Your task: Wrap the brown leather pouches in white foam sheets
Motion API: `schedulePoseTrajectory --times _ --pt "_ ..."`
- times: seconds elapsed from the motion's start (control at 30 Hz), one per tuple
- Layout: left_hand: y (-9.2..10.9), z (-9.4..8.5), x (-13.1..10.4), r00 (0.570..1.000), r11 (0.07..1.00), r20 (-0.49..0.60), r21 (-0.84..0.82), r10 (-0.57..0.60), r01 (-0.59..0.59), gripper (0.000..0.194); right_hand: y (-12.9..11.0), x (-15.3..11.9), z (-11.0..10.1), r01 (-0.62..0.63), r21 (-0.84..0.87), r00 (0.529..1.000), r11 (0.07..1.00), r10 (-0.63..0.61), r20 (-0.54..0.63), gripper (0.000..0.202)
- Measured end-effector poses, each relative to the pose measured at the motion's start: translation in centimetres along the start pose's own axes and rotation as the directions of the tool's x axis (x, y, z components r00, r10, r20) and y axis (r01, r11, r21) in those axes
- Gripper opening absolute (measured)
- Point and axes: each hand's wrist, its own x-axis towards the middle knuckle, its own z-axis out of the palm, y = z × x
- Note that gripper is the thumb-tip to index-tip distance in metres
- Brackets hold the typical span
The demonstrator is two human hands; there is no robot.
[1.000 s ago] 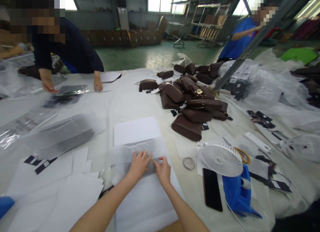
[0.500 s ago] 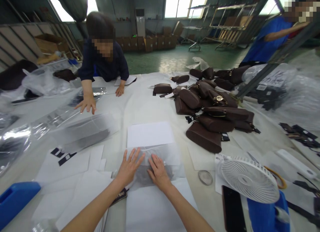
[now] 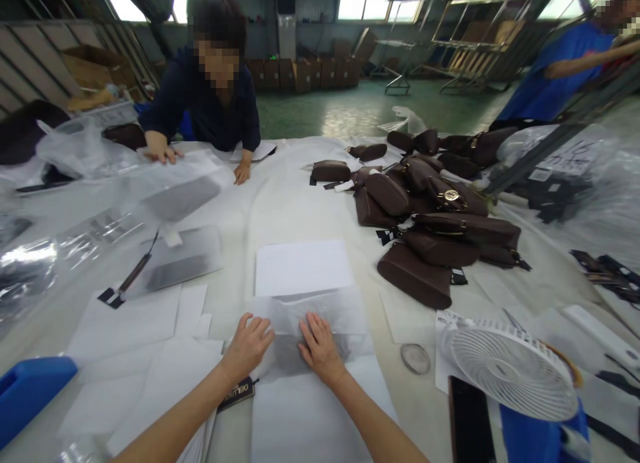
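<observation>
A translucent wrapping sheet (image 3: 315, 303) covers a dark flat item (image 3: 287, 360) in front of me, over white paper (image 3: 303, 266). My left hand (image 3: 249, 348) is at the sheet's left edge, its fingers curled together on it; the thumb is hidden. My right hand (image 3: 321, 346) lies flat on the sheet with fingers stretched out, pressing over the dark item. A black tag (image 3: 237, 394) with pale lettering lies just below my left wrist. More white paper (image 3: 315, 420) extends toward me between my forearms.
A co-worker (image 3: 210, 96) leans over the far left, one hand on another translucent wrapped piece (image 3: 183, 196). Brown bags (image 3: 415, 276) are heaped at right. A white fan (image 3: 513, 370), a phone (image 3: 470, 420) and a clear ring (image 3: 415, 358) lie nearer. Paper sheets (image 3: 130, 323) spread leftward.
My left hand has drawn left and its spread fingers have curled at the sheet's edge. My right hand stays flat. The co-worker has pulled a translucent piece back, uncovering another dark flat one.
</observation>
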Motion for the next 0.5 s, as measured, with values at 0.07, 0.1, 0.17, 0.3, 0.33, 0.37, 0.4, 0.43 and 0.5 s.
schedulePoseTrajectory --times 0.07,0.1,0.17,0.3,0.33,0.37,0.4,0.43,0.5 --pt "2.0 -0.5 0.7 0.999 0.999 -0.012 -0.021 -0.041 0.040 0.031 0.1 0.1 0.3 -0.003 0.006 1.000 1.000 0.003 -0.013 0.049" --pt "3.0 -0.4 0.9 0.999 0.999 -0.012 -0.031 -0.039 0.039 0.040 0.0 0.2 0.4 -0.008 0.005 1.000 1.000 0.008 -0.019 0.048" --pt "4.8 0.6 0.9 0.999 0.999 0.019 -0.035 -0.039 0.040 0.055 -0.7 0.3 0.5 -0.023 0.000 1.000 1.000 0.023 -0.017 0.047" --pt "6.1 4.7 -1.6 0.992 0.993 0.051 -0.027 -0.112 0.113 0.052 -2.5 -0.7 0.1 -0.051 -0.023 0.995 0.998 0.053 0.086 0.046" --pt "6.0 5.7 -2.2 0.992 0.992 0.050 -0.046 -0.119 0.121 0.051 -2.7 -1.5 -0.3 -0.055 -0.027 0.991 0.998 0.058 0.118 0.043" --pt "5.7 6.4 -2.7 0.990 0.988 0.044 -0.064 -0.136 0.139 0.051 -2.6 -2.6 -1.1 -0.068 -0.027 0.987 0.997 0.071 0.142 0.040" --pt "5.3 6.9 -3.0 0.988 0.985 0.043 -0.083 -0.145 0.148 0.052 -2.4 -4.0 -2.4 -0.100 -0.024 0.984 0.995 0.103 0.148 0.036" --pt "5.0 7.2 -3.2 0.989 0.984 0.044 -0.101 -0.140 0.144 0.052 -2.1 -5.7 -4.1 -0.164 -0.022 0.978 0.986 0.166 0.130 0.033" --pt "4.5 6.9 -3.4 0.989 0.981 0.044 -0.124 -0.142 0.147 0.054 -0.8 -9.9 -9.1 -0.395 -0.019 0.918 0.918 0.396 0.018 0.029"
